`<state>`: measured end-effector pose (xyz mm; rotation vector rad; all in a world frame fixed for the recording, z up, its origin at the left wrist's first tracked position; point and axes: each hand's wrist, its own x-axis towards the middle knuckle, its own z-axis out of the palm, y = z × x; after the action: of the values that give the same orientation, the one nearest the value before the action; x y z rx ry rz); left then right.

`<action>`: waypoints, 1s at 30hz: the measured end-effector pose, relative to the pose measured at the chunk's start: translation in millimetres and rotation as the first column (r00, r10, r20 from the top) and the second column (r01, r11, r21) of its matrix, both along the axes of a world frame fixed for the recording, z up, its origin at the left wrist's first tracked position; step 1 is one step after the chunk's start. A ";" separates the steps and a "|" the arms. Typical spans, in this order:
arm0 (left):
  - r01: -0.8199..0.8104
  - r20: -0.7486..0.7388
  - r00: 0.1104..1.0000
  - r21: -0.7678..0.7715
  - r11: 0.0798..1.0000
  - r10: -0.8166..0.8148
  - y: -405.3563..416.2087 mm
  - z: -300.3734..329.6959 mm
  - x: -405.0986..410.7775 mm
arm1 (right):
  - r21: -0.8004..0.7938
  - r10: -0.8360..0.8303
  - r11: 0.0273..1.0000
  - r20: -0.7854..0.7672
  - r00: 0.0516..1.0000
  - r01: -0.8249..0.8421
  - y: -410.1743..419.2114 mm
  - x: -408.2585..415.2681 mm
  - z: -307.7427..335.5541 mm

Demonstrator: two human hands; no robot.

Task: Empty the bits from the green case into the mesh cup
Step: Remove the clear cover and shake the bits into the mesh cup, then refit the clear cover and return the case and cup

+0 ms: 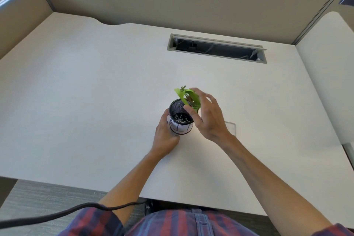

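A black mesh cup [179, 108] with a white paper label around its lower half stands on the white desk [95, 101]. My left hand [164, 136] is wrapped around its left side. My right hand [206, 118] holds the open green case [186, 96] tilted over the cup's far right rim. Metal bits show inside the case and at its top end. The cup's inside is dark, with light specks at the bottom.
A clear plastic lid or tray [231, 126] lies flat just right of my right wrist. An open cable slot [216, 49] is cut into the desk at the back. Partition walls close off the back and sides. A black cable [67, 211] hangs by my lap.
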<state>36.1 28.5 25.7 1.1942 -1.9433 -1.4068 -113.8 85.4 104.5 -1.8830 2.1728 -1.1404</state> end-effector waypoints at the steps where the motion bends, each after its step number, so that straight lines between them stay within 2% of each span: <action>1: -0.021 -0.002 1.000 -0.009 1.000 0.021 0.9 -0.1 3.7 | -0.002 -0.042 0.999 0.183 0.982 0.044 -0.1 2.0 0.7; 2: -0.062 -0.019 0.998 -0.032 0.998 0.061 1.7 0.5 7.3 | -0.001 -0.069 0.997 0.388 0.919 0.076 -1.3 2.5 2.0; 3: -0.121 -0.054 0.992 -0.066 0.990 0.118 2.9 1.8 10.9 | 0.001 -0.078 0.995 0.584 0.808 0.095 -2.8 1.9 3.3; 5: -0.271 -0.149 0.956 -0.136 0.953 0.251 3.7 6.9 16.8 | 0.002 -0.059 0.994 0.851 0.522 0.109 -6.0 -3.0 5.7; 8: -0.434 -0.292 0.880 -0.175 0.884 0.374 -1.4 22.5 16.3 | 0.023 -0.040 0.996 0.978 0.204 0.085 -7.2 -13.0 9.7; 10: -0.446 -0.365 0.857 -0.170 0.879 0.365 -7.6 38.9 9.8 | 0.008 -0.014 0.998 0.996 0.090 0.058 -6.3 -15.6 11.2; 13: -0.324 -0.389 0.889 -0.156 0.933 0.243 -20.1 65.8 -4.6 | 0.001 -0.003 1.000 0.999 0.043 0.030 -7.6 -16.5 12.6; 18: -0.031 -0.275 0.961 -0.091 0.995 0.004 -40.1 96.7 -29.6 | 0.015 -0.013 0.999 0.999 0.052 -0.030 -13.5 -15.0 19.1; 20: 0.110 -0.302 0.947 -0.025 0.994 -0.113 -43.3 103.9 -36.2 | 0.001 0.000 0.999 0.999 0.043 -0.040 -14.9 -14.2 22.6; 22: 0.197 -0.367 0.916 0.058 0.979 -0.162 -45.5 107.2 -38.3 | 0.000 0.001 1.000 1.000 0.019 -0.017 -16.5 -14.6 25.5; 25: 0.245 -0.438 0.884 0.141 0.959 -0.161 -47.3 105.3 -36.2 | -0.001 0.002 1.000 1.000 -0.011 0.027 -18.1 -15.9 27.2; 30: 0.321 -0.488 0.848 0.158 0.934 -0.209 -45.9 99.9 -36.1 | -0.004 0.006 0.999 0.999 -0.045 0.033 -18.2 -15.7 25.7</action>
<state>-0.1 -17.4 125.5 0.5967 -1.6729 -1.9071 -129.5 67.2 130.2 -0.3549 1.1278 -1.6936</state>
